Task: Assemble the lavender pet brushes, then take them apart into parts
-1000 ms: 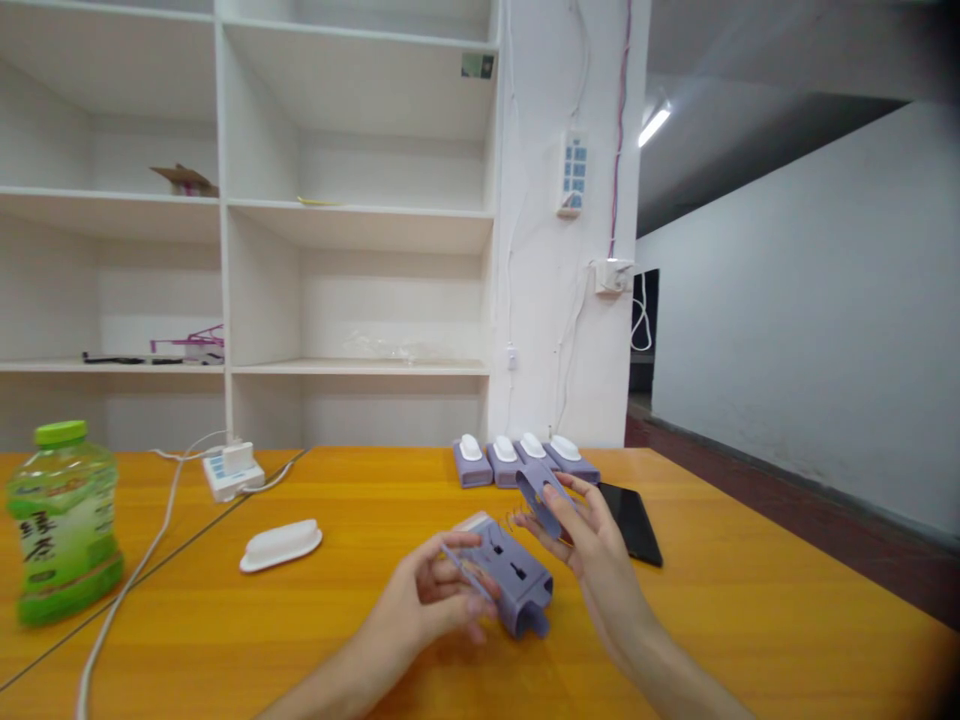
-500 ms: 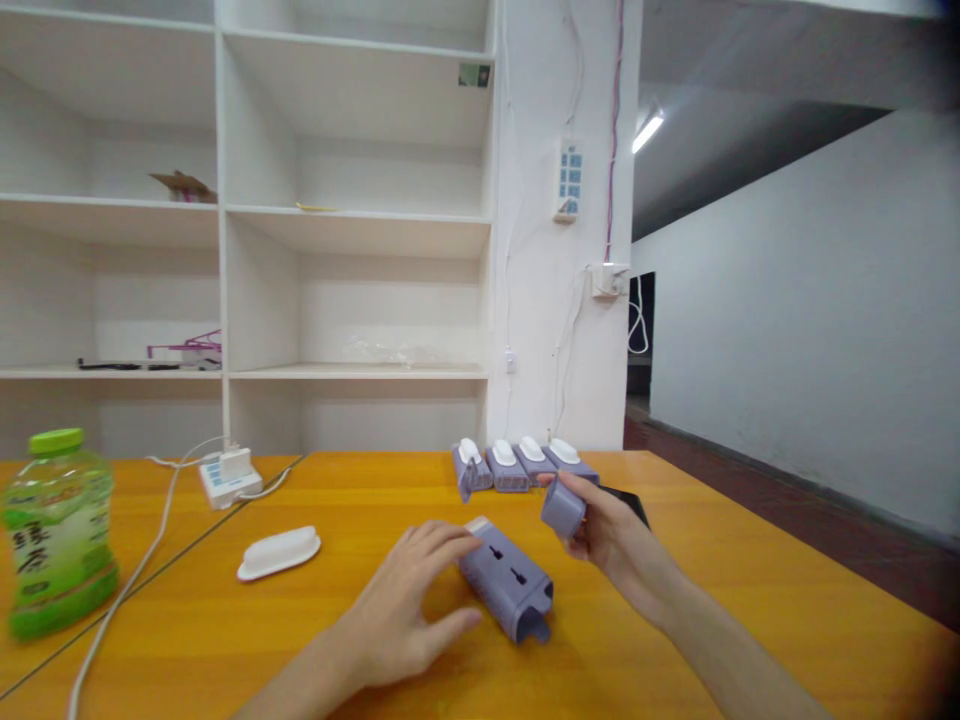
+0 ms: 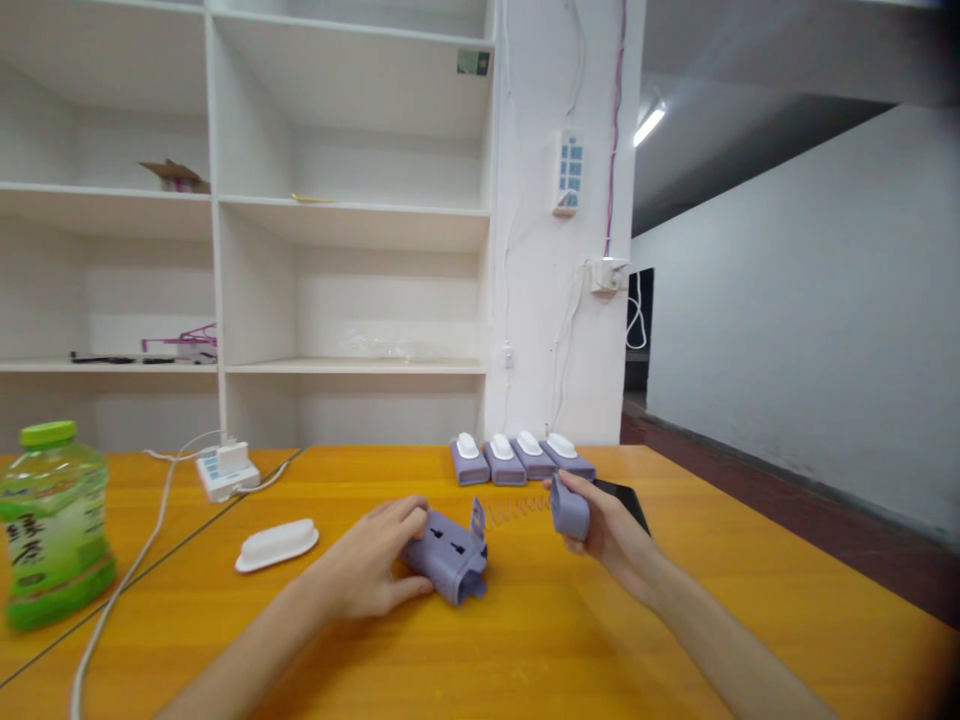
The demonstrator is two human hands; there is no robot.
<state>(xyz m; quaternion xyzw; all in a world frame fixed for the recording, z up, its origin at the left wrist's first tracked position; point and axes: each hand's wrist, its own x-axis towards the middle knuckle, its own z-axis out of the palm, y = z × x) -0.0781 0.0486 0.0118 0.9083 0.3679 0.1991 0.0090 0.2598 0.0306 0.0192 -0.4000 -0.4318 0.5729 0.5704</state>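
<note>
The purple housing (image 3: pixel 448 562), with two dark slots on top, lies on the wooden table (image 3: pixel 570 640) just below the centre of the frame. The left hand (image 3: pixel 379 560) grips its left end, thumb on the near side and fingers over the far side. To the right, the right hand (image 3: pixel 611 535) pinches a purple sleeve (image 3: pixel 571 512); a thin coil spring (image 3: pixel 517 510) stretches from it towards a small purple plate (image 3: pixel 478 517) (whether that plate touches the housing, I cannot tell). A white oval cover (image 3: pixel 277 545) sits at lower left, between the left hand and a green-capped bottle (image 3: pixel 56 530).
</note>
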